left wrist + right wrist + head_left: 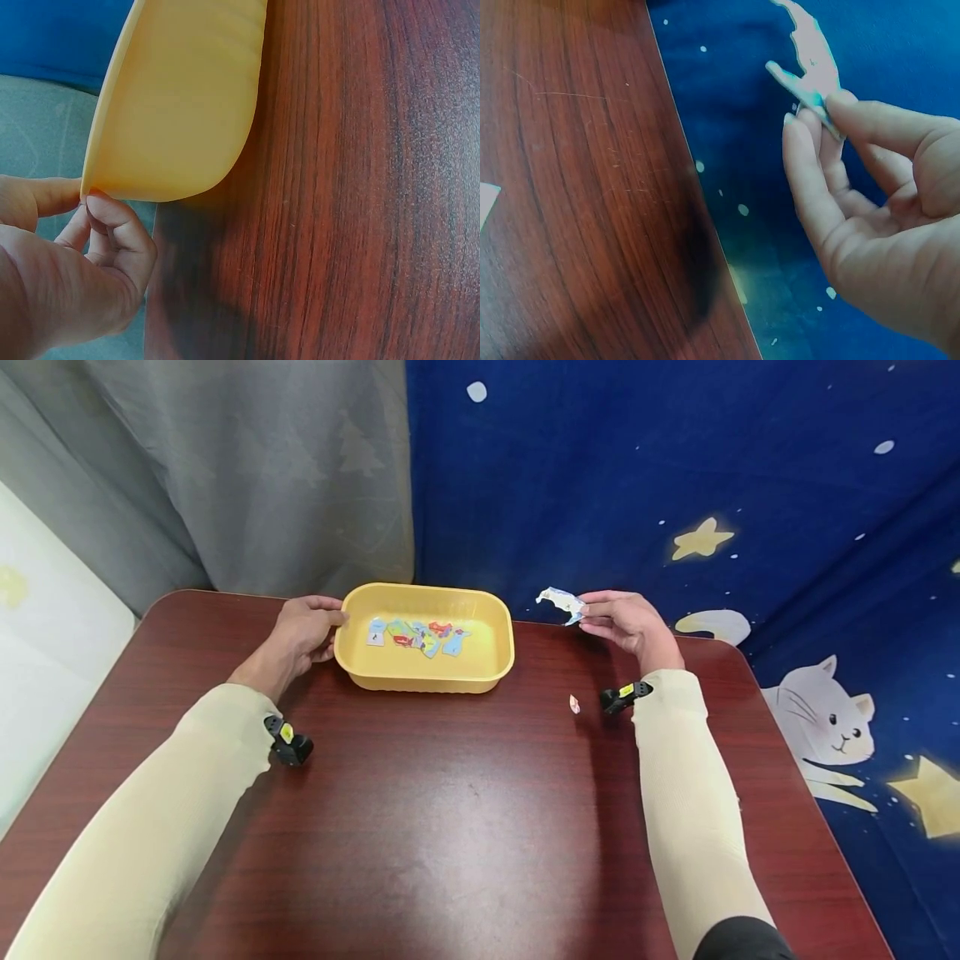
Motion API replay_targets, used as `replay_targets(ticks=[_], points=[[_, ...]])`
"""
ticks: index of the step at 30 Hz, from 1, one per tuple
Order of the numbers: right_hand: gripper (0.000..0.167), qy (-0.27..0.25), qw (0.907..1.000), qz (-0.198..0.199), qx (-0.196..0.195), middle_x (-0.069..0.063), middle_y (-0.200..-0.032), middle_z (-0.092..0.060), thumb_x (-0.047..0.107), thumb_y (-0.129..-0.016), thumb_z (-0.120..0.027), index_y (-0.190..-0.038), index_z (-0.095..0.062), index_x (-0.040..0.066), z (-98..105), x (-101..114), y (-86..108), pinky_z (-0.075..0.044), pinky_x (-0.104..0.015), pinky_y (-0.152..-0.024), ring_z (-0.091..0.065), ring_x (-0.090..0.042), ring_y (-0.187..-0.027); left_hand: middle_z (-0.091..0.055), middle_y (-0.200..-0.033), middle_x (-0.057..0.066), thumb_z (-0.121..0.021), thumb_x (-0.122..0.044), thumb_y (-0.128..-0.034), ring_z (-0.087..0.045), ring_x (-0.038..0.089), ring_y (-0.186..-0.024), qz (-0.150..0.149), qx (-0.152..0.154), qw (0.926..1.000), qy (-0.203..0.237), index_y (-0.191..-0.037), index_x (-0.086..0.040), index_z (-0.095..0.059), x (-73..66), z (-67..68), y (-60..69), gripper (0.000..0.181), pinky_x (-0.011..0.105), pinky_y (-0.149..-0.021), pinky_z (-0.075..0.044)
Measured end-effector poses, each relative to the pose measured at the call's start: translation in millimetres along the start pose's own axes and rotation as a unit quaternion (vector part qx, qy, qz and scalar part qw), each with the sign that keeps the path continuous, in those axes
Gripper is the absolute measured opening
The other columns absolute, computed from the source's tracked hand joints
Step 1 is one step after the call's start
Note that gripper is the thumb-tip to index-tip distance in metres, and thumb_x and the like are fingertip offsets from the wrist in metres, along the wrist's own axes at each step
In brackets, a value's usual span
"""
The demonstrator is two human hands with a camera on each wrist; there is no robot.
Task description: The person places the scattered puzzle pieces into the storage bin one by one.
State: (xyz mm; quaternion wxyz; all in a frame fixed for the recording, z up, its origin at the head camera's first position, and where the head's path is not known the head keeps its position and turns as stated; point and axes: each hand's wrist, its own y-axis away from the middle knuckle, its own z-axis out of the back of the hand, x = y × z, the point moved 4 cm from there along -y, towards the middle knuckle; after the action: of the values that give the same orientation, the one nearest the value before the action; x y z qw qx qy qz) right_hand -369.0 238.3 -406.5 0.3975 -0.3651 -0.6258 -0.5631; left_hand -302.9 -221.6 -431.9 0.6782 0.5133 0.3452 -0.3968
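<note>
My left hand [303,631] pinches the left rim of a yellow plastic basin [420,685] between thumb and fingers, as the left wrist view also shows. Inside the basin lie several flat, coloured, irregular pieces [430,643] that look like map puzzle pieces. On the right, my right hand [626,622] pinches a pale, jagged puzzle piece [561,602] between thumb and fingertips, up off the table near its far edge. In the right wrist view this puzzle piece [816,56] has a curved, narrow outline. A small pinkish piece [574,704] lies on the table, nearer than the right hand.
The dark red wooden table [450,810] ends at its far edge just behind the basin. A grey curtain [285,468] and a blue curtain [600,468] with stars and a cat hang behind it. A white surface [52,652] stands at the left.
</note>
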Motion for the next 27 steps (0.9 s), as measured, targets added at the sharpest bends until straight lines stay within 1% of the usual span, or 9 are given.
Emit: replay_targets(ticks=[4, 7, 10, 16, 21, 25, 27], points=[[0.022, -0.004, 0.9996, 0.011, 0.025, -0.009, -0.088, -0.069, -0.011, -0.089, -0.061, -0.099, -0.071, 0.006, -8, -2, -1.8, -0.059, -0.029, -0.071, -0.069, -0.018, -0.076, -0.053, -0.080, 0.002, -0.056, -0.023, -0.0985, -0.050, 0.009, -0.054, 0.000, -0.001, 1.0000, 0.001, -0.133, -0.011, -0.049, -0.1, -0.3, 0.0, 0.037, 0.021, -0.049, -0.046], [0.025, -0.002, 0.9992, 0.013, 0.038, -0.010, -0.091, -0.069, -0.013, -0.089, -0.058, -0.101, -0.071, 0.005, -14, -3, -1.5, -0.058, -0.029, -0.071, -0.068, -0.018, -0.077, -0.053, -0.080, 0.002, -0.056, -0.023, -0.0985, -0.049, 0.009, -0.053, 0.000, 0.000, 1.0000, 0.002, -0.133, -0.011, -0.049, 0.1, -0.4, 0.1, 0.037, 0.021, -0.048, -0.046], [0.026, 0.002, 0.9990, 0.013, 0.043, -0.011, -0.093, -0.068, -0.013, -0.089, -0.057, -0.104, -0.071, 0.004, -21, -2, -0.6, -0.058, -0.029, -0.072, -0.068, -0.018, -0.078, -0.053, -0.080, 0.002, -0.056, -0.023, -0.0985, -0.049, 0.009, -0.053, -0.002, 0.001, 1.0000, 0.002, -0.133, -0.011, -0.049, 0.4, -0.1, 0.0, 0.037, 0.021, -0.048, -0.046], [0.032, 0.013, 0.9986, 0.016, 0.048, -0.013, -0.097, -0.066, -0.014, -0.088, -0.058, -0.117, -0.065, -0.002, -39, 0, 0.2, -0.058, -0.030, -0.074, -0.068, -0.019, -0.079, -0.053, -0.081, 0.002, -0.055, -0.023, -0.0986, -0.049, 0.009, -0.054, -0.005, 0.001, 1.0000, 0.002, -0.133, -0.011, -0.048, 0.2, 0.6, 0.9, 0.037, 0.021, -0.049, -0.046], [0.033, 0.025, 0.9983, 0.013, 0.051, -0.014, -0.098, -0.065, -0.014, -0.088, -0.057, -0.118, -0.065, -0.003, -56, -1, 0.5, -0.058, -0.029, -0.073, -0.068, -0.020, -0.077, -0.053, -0.082, 0.002, -0.055, -0.023, -0.0988, -0.049, 0.009, -0.054, -0.006, 0.003, 1.0000, 0.004, -0.133, -0.010, -0.048, -0.1, 0.3, 1.8, 0.037, 0.021, -0.049, -0.047], [0.032, 0.034, 0.9977, 0.017, 0.056, -0.014, -0.093, -0.067, -0.014, -0.088, -0.058, -0.119, -0.063, -0.007, -72, -4, -0.2, -0.058, -0.030, -0.071, -0.069, -0.020, -0.073, -0.053, -0.080, 0.002, -0.055, -0.023, -0.0987, -0.049, 0.009, -0.053, -0.006, 0.002, 1.0000, 0.004, -0.133, -0.010, -0.048, -0.1, 0.4, 2.5, 0.037, 0.021, -0.049, -0.047], [0.032, 0.041, 0.9972, 0.017, 0.060, -0.014, -0.091, -0.068, -0.013, -0.087, -0.059, -0.118, -0.062, -0.008, -80, -5, -0.4, -0.058, -0.031, -0.073, -0.069, -0.020, -0.073, -0.053, -0.080, 0.002, -0.055, -0.023, -0.0987, -0.049, 0.009, -0.053, -0.006, 0.002, 1.0000, 0.003, -0.133, -0.010, -0.048, 0.0, 0.5, 2.9, 0.037, 0.021, -0.049, -0.047]])
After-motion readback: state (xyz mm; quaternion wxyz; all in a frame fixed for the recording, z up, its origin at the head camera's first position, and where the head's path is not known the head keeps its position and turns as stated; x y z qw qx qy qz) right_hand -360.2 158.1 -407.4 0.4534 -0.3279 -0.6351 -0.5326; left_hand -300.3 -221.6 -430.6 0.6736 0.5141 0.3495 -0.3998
